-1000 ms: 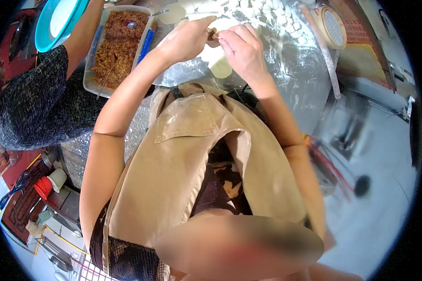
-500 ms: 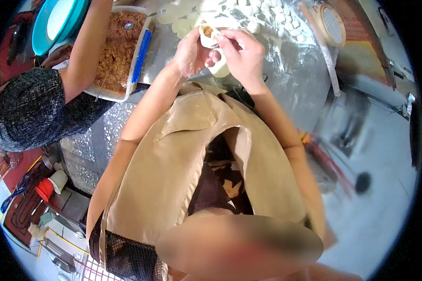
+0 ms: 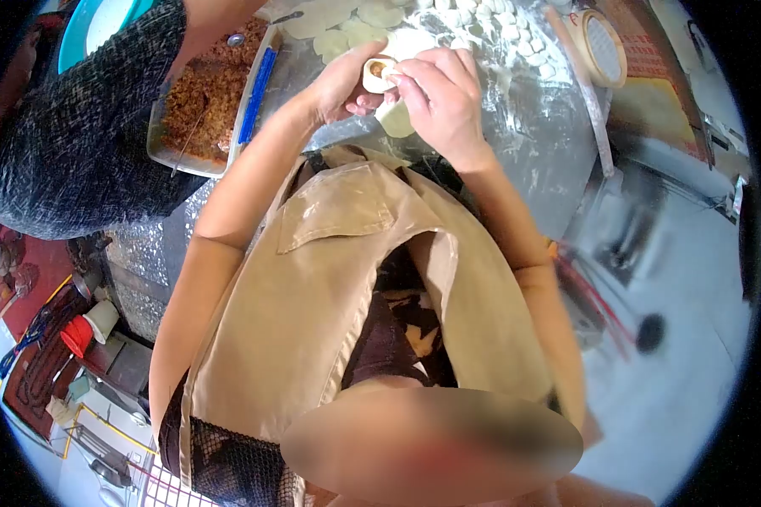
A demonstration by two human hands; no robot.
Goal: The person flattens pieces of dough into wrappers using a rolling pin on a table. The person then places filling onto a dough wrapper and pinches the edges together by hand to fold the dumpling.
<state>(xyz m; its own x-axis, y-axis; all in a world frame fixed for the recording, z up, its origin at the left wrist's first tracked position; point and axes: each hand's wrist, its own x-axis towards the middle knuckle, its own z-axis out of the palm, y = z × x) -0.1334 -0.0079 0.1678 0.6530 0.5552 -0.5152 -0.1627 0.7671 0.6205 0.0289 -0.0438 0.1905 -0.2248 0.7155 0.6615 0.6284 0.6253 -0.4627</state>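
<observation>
A round dough wrapper (image 3: 373, 83) with brown filling in its middle rests in my left hand (image 3: 340, 87), whose fingers curl around and under it. My right hand (image 3: 445, 100) pinches the near right edge of that wrapper between thumb and fingers. The wrapper is still open at the top, so the filling shows. Just below my hands a flat dough wrapper (image 3: 395, 121) lies on the metal table (image 3: 516, 144). More flat wrappers (image 3: 380, 13) are spread behind my left hand.
Floured dough pieces (image 3: 511, 29) cover the back of the table. At left stands a tub of brown filling (image 3: 196, 114) with a blue strip (image 3: 257, 95) on its rim. A co-worker's patterned sleeve (image 3: 76, 152) reaches over it. A teal basin (image 3: 80, 51) is behind; a round sieve (image 3: 600, 51) sits at right.
The co-worker's arm and body have moved forward and right over the tub. My right hand has shifted slightly along the wrapper's edge, and the wrapper now faces up more.
</observation>
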